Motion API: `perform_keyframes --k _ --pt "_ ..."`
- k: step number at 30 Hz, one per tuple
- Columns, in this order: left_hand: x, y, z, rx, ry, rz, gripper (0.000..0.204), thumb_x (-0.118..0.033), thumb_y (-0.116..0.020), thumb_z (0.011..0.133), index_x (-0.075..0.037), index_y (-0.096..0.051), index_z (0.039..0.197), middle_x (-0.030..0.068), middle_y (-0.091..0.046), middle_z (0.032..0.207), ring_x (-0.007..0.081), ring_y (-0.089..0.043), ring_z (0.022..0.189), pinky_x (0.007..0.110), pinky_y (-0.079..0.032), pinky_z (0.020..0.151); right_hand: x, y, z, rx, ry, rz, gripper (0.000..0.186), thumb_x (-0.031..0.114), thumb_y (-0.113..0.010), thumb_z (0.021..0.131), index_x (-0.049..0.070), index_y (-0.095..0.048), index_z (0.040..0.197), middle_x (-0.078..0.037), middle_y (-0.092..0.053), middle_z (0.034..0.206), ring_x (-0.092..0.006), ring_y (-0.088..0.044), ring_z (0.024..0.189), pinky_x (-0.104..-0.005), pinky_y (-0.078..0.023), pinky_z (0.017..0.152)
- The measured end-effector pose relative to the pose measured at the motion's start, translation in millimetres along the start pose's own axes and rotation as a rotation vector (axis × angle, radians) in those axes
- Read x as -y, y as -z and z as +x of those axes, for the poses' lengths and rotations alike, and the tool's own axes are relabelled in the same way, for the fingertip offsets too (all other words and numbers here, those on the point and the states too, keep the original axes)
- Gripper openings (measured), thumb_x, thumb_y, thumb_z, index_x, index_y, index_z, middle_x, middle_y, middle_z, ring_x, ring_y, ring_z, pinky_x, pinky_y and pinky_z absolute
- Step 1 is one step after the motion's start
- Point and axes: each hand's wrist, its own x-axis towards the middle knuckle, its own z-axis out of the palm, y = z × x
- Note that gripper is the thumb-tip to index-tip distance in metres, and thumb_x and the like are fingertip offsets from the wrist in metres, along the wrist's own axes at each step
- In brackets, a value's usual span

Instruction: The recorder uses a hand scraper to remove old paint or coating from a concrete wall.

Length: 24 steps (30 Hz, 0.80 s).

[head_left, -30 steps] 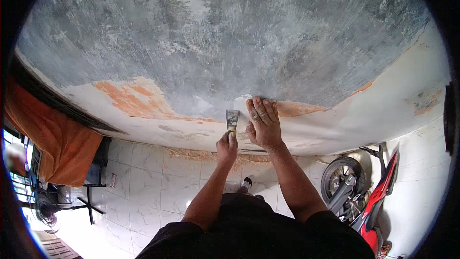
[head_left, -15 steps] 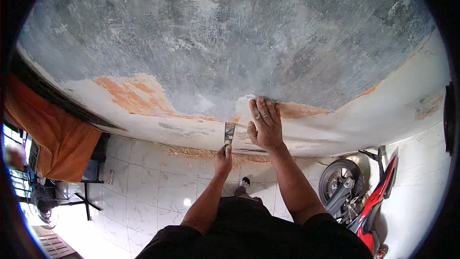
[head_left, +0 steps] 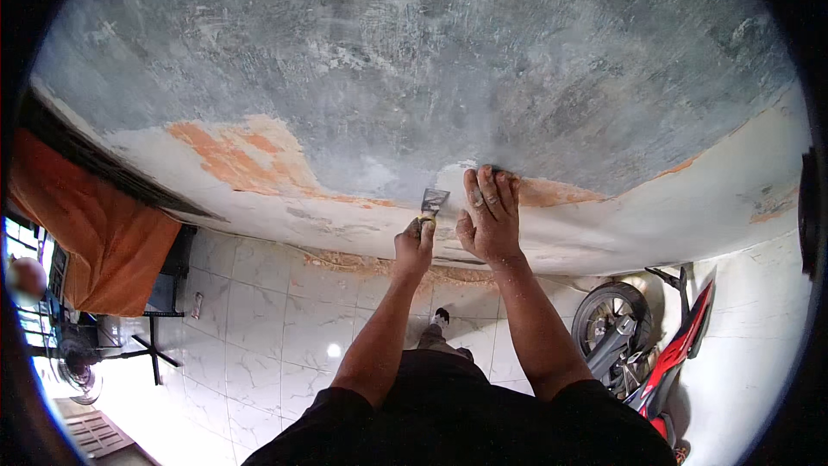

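Observation:
My left hand (head_left: 414, 243) is closed round a scraper (head_left: 435, 201) with a flat, stained metal blade and a bit of yellow near the grip. The blade lies against the wall's pale lower band, just below the grey area, tilted to the right. Just right of it, my right hand (head_left: 490, 217) rests on the wall, fingers stretched upward and dusty. Those fingertips meet the lower border of the rough grey wall surface (head_left: 388, 86). Beside them is an exposed orange strip (head_left: 556, 193), and a larger orange patch (head_left: 246, 155) shows to the left.
Orange crumbs (head_left: 362, 266) lie along the wall's foot on white marbled tiles (head_left: 259, 315). A red motorcycle (head_left: 673, 354), its wheel (head_left: 612, 315) near the wall, stands at right. An orange cloth (head_left: 112, 242) hangs at left, above a fan (head_left: 79, 358).
My left hand has brought the scraper upward and right, nearer my right hand, and the blade now tilts more to the right. The right hand stays against the wall; the view has shifted slightly.

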Motion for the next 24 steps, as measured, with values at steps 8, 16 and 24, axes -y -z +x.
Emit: perform_keyframes --k 8,16,24 --pt "67 -12 -35 -0.017 0.311 -0.436 0.03 -0.028 -0.046 0.092 0.0 -0.055 0.084 0.0113 -0.048 0.058 0.0247 -0.043 0.05 0.037 -0.039 0.051 3 2 -1 0.029 0.013 0.021 0.057 0.02 -0.049 0.08 0.007 -0.042 0.135 -0.012 -0.028 0.146 -0.0301 -0.02 0.137 -0.048 -0.013 0.111" --pt "59 -9 -18 -0.083 0.164 -0.106 0.03 -0.027 -0.047 0.093 0.0 -0.058 0.087 0.0089 -0.05 0.057 0.0162 -0.05 0.053 0.032 -0.04 0.05 8 1 6 -0.01 0.041 0.0 0.055 0.02 -0.048 0.081 0.007 -0.042 0.135 -0.012 -0.028 0.146 -0.0294 -0.018 0.138 -0.0452 -0.011 0.112" --pt "-33 -3 4 -0.045 0.06 -0.536 0.037 -0.033 -0.042 0.097 -0.006 -0.046 0.072 -0.0033 -0.039 0.054 0.0053 -0.036 0.043 0.023 -0.031 0.04 2 3 -1 0.003 0.013 0.011 0.056 0.019 -0.048 0.08 0.007 -0.042 0.135 -0.013 -0.03 0.145 -0.0303 -0.018 0.137 -0.0471 -0.009 0.112"
